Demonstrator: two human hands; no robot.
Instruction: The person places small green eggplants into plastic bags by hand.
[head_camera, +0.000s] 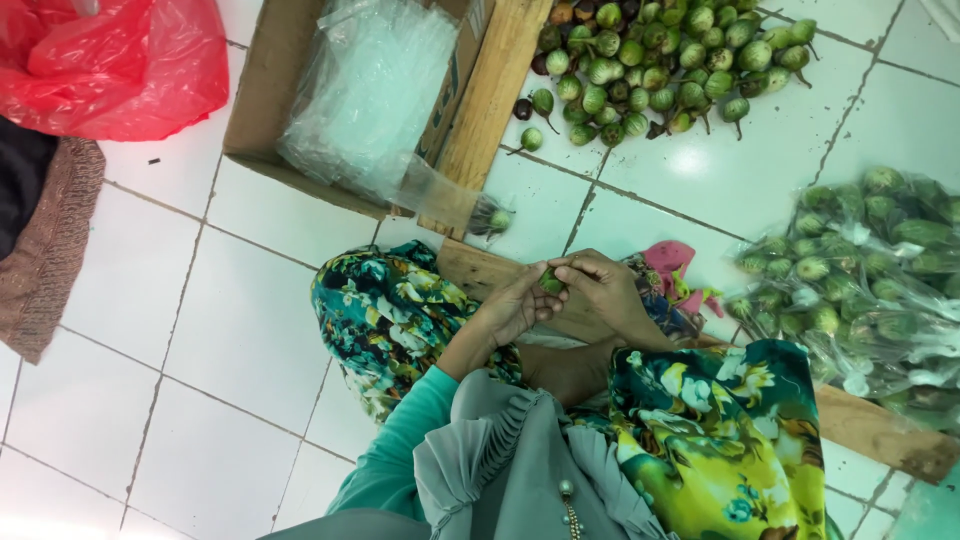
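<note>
Head view. Both hands meet over the lap: the left hand (515, 305) and right hand (600, 290) pinch one small green eggplant (551, 283) between their fingertips, wrists bent inward. The fruit is small and round, so it could slip and roll across the tiled floor (250, 320). A loose pile of eggplants (660, 65) and filled clear bags (870, 270) lie beyond.
</note>
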